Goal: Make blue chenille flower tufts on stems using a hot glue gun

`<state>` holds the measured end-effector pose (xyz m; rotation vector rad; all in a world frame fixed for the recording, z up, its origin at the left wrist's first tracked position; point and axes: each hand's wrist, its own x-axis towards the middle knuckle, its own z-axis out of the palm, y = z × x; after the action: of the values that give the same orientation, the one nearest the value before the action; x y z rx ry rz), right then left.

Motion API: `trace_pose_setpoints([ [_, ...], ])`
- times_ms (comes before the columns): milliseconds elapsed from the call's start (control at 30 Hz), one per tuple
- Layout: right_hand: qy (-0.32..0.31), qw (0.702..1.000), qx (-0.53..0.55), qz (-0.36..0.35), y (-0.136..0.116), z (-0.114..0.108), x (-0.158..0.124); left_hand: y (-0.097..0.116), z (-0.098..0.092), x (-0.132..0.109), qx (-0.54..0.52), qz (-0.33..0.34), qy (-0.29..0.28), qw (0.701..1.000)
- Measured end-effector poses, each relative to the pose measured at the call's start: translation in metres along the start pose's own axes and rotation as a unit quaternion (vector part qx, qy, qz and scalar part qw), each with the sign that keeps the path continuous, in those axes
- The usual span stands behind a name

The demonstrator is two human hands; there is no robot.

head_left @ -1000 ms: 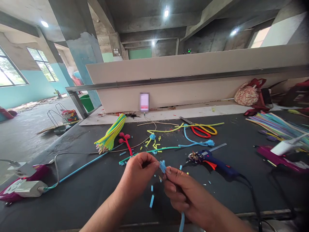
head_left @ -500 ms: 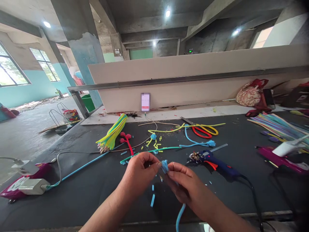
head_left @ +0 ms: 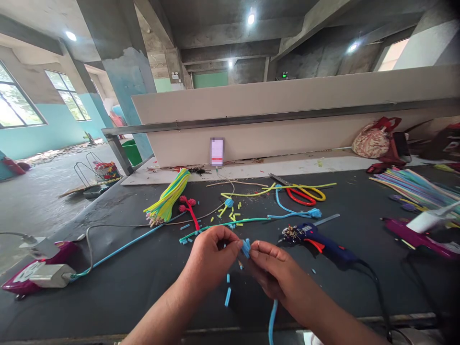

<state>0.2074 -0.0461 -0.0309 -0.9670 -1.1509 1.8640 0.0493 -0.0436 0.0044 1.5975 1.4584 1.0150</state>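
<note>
Blue chenille [head_left: 246, 247] is held above the desk [head_left: 108, 309], pinched by the left hand [head_left: 212, 254] and right hand [head_left: 276, 268]. The glue gun [head_left: 328, 245] is seen at three o'clock from it, the red stem [head_left: 192, 214] at ten.

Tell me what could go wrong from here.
The glue gun lies close to the right hand, nozzle end toward it; if hot, it might burn a knuckle. Its cord runs to the near edge of the table, so a snag could drag it. The blue tuft, pinched at the fingertips with the left hand, might slip.
</note>
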Motion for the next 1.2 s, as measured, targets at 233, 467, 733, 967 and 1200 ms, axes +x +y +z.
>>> trace_pose_setpoints([
  [233,0.019,0.998,-0.053,-0.011,-0.007,0.003,-0.004,0.004,-0.001,0.000,0.004,0.002,0.005,1.000],
  [467,0.025,0.995,-0.097,-0.017,-0.003,0.003,0.000,0.002,0.002,-0.001,0.022,0.014,0.012,1.000],
  [733,-0.037,0.997,0.073,-0.006,0.000,-0.004,0.000,0.003,-0.009,-0.003,-0.096,0.019,-0.009,0.995],
  [967,-0.052,0.997,0.042,-0.025,-0.006,0.000,-0.006,0.001,-0.013,-0.012,-0.252,-0.015,-0.166,0.953],
  [1200,-0.023,0.998,-0.051,-0.026,0.000,0.004,-0.003,-0.003,-0.008,-0.013,-0.224,-0.021,-0.125,0.966],
])
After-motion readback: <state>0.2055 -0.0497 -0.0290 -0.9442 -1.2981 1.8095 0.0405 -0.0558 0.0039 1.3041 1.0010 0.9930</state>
